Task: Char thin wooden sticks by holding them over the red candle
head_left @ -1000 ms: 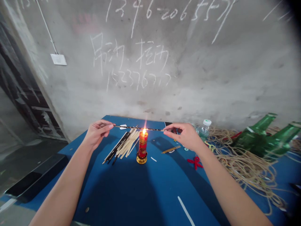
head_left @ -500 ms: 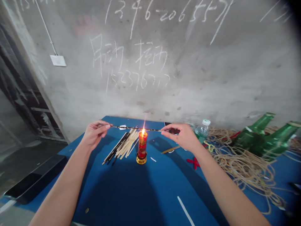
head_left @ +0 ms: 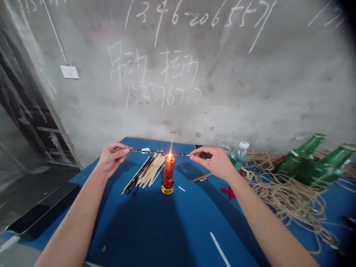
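Observation:
My left hand (head_left: 112,159) and my right hand (head_left: 214,161) pinch the ends of a thin, dark-mottled bamboo strip (head_left: 160,152), held level across the flame. The flame of a red candle (head_left: 169,170) touches the strip's underside. The candle stands in a gold holder (head_left: 167,188). Below my left hand and apart from it lies a pile of pale and blackened bamboo strips (head_left: 143,172). A small utility knife (head_left: 200,177) lies just below my right hand, not touched by it.
The blue table (head_left: 144,230) ends at a concrete wall (head_left: 222,104) behind. To the right lie a plastic water bottle (head_left: 239,156), green glass bottles (head_left: 302,163), a heap of tan twine (head_left: 292,200) and a red twisted tie (head_left: 228,192).
Both hands have shifted slightly to the left, sliding the strip along over the flame. The candle has not moved.

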The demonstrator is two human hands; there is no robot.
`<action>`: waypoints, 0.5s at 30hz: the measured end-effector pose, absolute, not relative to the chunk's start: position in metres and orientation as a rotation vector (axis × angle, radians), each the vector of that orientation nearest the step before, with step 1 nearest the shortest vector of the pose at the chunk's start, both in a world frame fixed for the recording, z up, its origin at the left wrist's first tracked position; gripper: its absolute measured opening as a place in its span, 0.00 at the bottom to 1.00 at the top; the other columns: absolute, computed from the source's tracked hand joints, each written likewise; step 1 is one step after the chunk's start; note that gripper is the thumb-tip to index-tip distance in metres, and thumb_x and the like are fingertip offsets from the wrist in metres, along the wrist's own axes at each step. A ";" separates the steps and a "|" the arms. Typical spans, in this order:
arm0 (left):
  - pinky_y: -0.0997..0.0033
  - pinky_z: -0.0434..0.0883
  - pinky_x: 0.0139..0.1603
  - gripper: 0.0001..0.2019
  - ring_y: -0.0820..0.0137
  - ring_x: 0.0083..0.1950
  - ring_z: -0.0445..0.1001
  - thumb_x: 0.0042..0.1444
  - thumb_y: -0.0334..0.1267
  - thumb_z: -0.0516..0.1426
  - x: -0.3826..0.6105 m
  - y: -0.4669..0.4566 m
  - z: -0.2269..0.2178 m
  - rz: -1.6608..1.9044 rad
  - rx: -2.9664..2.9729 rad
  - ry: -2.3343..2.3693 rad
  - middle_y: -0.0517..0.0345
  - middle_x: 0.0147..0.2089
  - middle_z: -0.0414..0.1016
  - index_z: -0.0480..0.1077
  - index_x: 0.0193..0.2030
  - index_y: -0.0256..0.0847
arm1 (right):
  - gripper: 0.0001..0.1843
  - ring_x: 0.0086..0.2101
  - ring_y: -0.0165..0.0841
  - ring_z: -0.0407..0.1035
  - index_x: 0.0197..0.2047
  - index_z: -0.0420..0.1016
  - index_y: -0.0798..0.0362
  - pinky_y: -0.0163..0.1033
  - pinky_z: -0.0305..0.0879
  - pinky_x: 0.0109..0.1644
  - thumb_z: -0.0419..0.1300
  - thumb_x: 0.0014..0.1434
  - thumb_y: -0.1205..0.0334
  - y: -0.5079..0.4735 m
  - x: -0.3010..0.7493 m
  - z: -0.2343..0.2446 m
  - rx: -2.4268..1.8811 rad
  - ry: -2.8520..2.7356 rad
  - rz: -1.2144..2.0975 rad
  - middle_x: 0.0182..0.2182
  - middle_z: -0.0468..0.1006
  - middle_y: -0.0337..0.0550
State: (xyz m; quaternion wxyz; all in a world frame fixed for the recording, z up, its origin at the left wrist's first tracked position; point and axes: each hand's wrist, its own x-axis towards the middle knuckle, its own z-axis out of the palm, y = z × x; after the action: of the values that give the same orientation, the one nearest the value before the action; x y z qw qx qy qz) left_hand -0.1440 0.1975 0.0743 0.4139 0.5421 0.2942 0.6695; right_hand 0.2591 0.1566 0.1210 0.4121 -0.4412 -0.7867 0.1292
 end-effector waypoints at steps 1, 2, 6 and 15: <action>0.77 0.61 0.22 0.07 0.82 0.17 0.63 0.43 0.33 0.73 -0.144 0.198 0.074 1.686 1.359 0.739 0.51 0.31 0.84 0.80 0.29 0.40 | 0.06 0.28 0.33 0.70 0.36 0.86 0.41 0.42 0.67 0.34 0.68 0.60 0.51 0.157 0.258 0.121 -1.107 -1.974 0.322 0.31 0.84 0.38; 0.77 0.61 0.22 0.07 0.82 0.17 0.63 0.43 0.33 0.73 -0.144 0.198 0.075 1.689 1.355 0.740 0.51 0.31 0.84 0.80 0.29 0.40 | 0.06 0.28 0.33 0.70 0.36 0.86 0.42 0.42 0.67 0.34 0.68 0.60 0.51 0.157 0.258 0.120 -1.103 -1.970 0.320 0.31 0.84 0.38; 0.78 0.58 0.20 0.08 0.82 0.17 0.62 0.43 0.33 0.73 -0.145 0.196 0.076 1.705 1.346 0.746 0.50 0.31 0.83 0.80 0.28 0.39 | 0.07 0.28 0.34 0.70 0.35 0.85 0.43 0.42 0.67 0.33 0.68 0.59 0.51 0.156 0.255 0.119 -1.095 -1.963 0.304 0.32 0.84 0.38; 0.77 0.58 0.21 0.07 0.82 0.17 0.61 0.43 0.33 0.72 -0.151 0.197 0.075 1.722 1.337 0.746 0.52 0.31 0.83 0.80 0.29 0.40 | 0.06 0.28 0.34 0.69 0.35 0.85 0.43 0.42 0.67 0.33 0.67 0.60 0.53 0.154 0.250 0.119 -1.106 -1.981 0.289 0.33 0.85 0.38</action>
State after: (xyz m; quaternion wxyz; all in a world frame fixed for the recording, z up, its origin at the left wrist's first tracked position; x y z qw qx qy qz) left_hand -0.1515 0.1973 0.0750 0.4067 0.5300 0.2959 0.6827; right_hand 0.2499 0.1536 0.1192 0.4144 -0.4402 -0.7882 0.1151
